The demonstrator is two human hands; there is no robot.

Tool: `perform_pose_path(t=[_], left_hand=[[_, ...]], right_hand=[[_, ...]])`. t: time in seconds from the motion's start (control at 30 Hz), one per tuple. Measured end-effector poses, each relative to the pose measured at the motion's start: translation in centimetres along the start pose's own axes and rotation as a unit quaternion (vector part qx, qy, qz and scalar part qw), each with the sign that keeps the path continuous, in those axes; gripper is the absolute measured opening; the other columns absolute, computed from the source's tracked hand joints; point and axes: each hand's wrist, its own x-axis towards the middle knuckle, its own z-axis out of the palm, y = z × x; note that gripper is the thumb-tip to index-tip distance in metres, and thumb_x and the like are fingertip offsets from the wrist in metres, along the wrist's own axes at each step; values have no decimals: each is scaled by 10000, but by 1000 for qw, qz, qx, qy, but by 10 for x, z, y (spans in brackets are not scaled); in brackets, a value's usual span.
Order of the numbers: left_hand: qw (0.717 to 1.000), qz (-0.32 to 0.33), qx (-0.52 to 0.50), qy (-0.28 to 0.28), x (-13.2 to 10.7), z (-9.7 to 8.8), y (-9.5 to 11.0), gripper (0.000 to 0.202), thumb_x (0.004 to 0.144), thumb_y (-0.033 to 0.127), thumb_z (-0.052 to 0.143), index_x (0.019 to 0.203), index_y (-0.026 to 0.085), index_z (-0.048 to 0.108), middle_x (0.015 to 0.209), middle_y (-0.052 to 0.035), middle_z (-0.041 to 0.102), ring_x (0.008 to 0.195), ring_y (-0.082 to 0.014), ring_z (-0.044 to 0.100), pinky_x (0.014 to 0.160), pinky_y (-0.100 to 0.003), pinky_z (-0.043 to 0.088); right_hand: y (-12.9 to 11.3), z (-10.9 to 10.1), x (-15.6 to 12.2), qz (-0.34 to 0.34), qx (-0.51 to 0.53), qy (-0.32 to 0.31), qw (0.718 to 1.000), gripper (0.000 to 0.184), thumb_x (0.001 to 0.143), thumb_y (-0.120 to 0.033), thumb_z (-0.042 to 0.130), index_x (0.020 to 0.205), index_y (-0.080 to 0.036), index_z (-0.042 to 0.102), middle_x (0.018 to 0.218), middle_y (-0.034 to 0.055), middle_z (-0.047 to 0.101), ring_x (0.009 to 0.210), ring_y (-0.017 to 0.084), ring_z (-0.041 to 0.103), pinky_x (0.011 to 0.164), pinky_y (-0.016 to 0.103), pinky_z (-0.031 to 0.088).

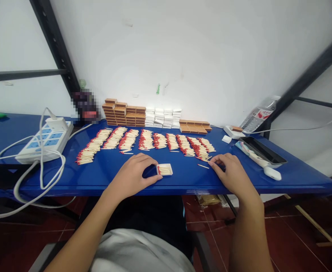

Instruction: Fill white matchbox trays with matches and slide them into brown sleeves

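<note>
My left hand (137, 170) holds a small white matchbox tray (169, 169) by its left end, thumb in front and index finger behind. Matchsticks (163, 171) with red heads lie inside the tray. At the right end of the spread-out matches, my right hand (228, 168) rests low with thumb and index finger brought together. What is between those fingertips is too small to make out. A single matchstick (202, 166) lies on the blue table (183, 181) beside them. Several slanting piles of red-headed matches (129, 139) stretch across the table behind both hands.
Along the wall stand stacked brown matchboxes (126, 115), white trays (163, 118) and a lower brown stack (194, 127). A power strip (45, 141) with looping cables is at left. On the right are a plastic bottle (259, 115), an open case (262, 151) and a white earbud case (272, 173).
</note>
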Motion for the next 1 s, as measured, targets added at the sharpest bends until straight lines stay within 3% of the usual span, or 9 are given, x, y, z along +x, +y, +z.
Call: perform_pose_path(t=[0.3, 0.43, 0.6, 1.0], left_hand=[[1000, 1, -1, 4, 0, 0, 0, 246, 967, 408, 800, 1132, 240, 729, 1138, -60, 785, 1086, -280, 721, 972, -430, 558], [1000, 0, 0, -1, 0, 0, 0, 254, 965, 395, 809, 1137, 229, 723, 1148, -60, 782, 1094, -279, 715, 984, -434, 549], [1000, -1, 0, -3, 0, 1, 0, 265, 969, 407, 805, 1141, 225, 719, 1153, -58, 777, 1100, -275, 710, 987, -439, 545], [1000, -1, 2, -5, 0, 0, -1, 264, 968, 395, 808, 1147, 221, 723, 1161, -58, 775, 1109, -277, 708, 992, -431, 541]], right_hand=[[1, 0, 0, -4, 2, 1, 1000, 269, 1037, -456, 535, 999, -253, 707, 929, 105, 648, 936, 320, 572, 860, 465, 476], [1, 0, -1, -6, 4, -7, 1000, 266, 1039, -423, 529, 943, -252, 709, 938, 106, 641, 942, 319, 568, 885, 469, 469], [1, 0, -1, 0, 3, -6, 1000, 233, 1033, -424, 554, 1057, -251, 707, 939, 99, 627, 939, 317, 564, 859, 449, 469], [-5, 1, -2, -4, 31, -20, 999, 262, 1032, -428, 547, 922, -240, 692, 946, 96, 643, 970, 313, 573, 891, 446, 454]])
